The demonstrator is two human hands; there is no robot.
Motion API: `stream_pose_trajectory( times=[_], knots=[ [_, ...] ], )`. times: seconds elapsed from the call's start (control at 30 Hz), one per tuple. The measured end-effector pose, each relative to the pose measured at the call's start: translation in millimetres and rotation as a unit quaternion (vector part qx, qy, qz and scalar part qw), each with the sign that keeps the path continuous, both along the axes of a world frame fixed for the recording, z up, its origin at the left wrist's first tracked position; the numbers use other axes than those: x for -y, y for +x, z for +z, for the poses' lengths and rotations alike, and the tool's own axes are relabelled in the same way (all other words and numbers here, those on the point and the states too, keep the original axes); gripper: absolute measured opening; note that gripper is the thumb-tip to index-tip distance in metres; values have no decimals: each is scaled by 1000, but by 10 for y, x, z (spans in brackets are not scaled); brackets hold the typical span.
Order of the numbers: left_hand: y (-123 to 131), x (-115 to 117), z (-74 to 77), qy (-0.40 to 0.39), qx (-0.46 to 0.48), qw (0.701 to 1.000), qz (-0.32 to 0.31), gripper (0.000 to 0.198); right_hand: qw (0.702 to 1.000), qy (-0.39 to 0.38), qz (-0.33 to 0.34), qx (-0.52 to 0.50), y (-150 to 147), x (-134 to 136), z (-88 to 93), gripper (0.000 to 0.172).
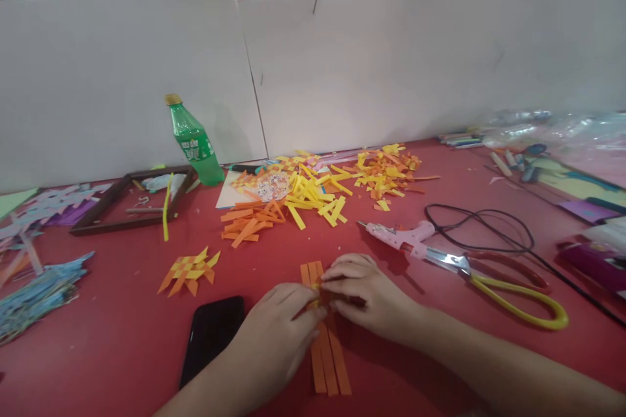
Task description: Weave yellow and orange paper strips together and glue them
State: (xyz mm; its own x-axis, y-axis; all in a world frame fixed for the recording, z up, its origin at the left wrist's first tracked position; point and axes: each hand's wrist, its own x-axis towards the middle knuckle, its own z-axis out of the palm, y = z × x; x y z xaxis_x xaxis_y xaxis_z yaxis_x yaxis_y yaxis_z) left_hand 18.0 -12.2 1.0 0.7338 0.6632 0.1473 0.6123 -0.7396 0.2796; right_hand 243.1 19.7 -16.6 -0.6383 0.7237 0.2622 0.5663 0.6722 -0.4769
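Observation:
Three orange paper strips [327,361] lie side by side on the red table, pointing away from me. Across their upper part runs a small yellow paper strip [315,295], mostly hidden by my fingers. My left hand [278,329] pinches the strip from the left. From the right, my right hand [364,293] closes its fingertips on the same place, its other fingers bent over the orange strips. To the left lies a woven yellow-and-orange paper piece [188,272] with pointed ends. A black phone [212,335] is partly covered by my left forearm.
Loose yellow strips [313,192] and orange strips [249,220] are piled further back, beside woven pieces [386,169]. A pink glue gun [401,234] and yellow-and-red-handled scissors [508,293] lie right. A green bottle [195,143] stands by a dark frame [117,227]. A white partition [366,71] closes the back.

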Motion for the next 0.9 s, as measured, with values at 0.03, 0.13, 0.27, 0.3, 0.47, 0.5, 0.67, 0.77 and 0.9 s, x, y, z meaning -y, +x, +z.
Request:
stream_pose_trajectory(
  times=[0.03,0.13,0.27,0.3,0.47,0.5,0.67,0.77,0.9],
  knots=[
    [1,-5,-3,0,1,1000,-3,31,1000,2,2,2,1,-1,-4,22],
    [-1,-12,-12,1,0,1000,-6,31,1000,13,7,4,8,-1,-18,20],
    [-10,3,-20,-6,10,1000,8,28,1000,12,7,0,14,5,-13,19],
    [-11,7,-20,-10,11,1000,13,28,1000,9,7,1,13,7,-5,19],
    [-19,10,-11,-13,13,1000,24,29,1000,-2,4,20,6,18,28,20],
    [-22,7,-13,-10,15,1000,23,28,1000,2,3,23,7,20,27,21],
    [-40,-1,-46,0,25,1000,17,29,999,32,6,23,14,28,8,19],
    [-46,4,-53,-4,18,1000,18,31,999,34,9,23,14,30,12,19],
    [-47,9,-31,-12,12,1000,21,31,999,34,15,18,14,30,11,19]
  ],
)
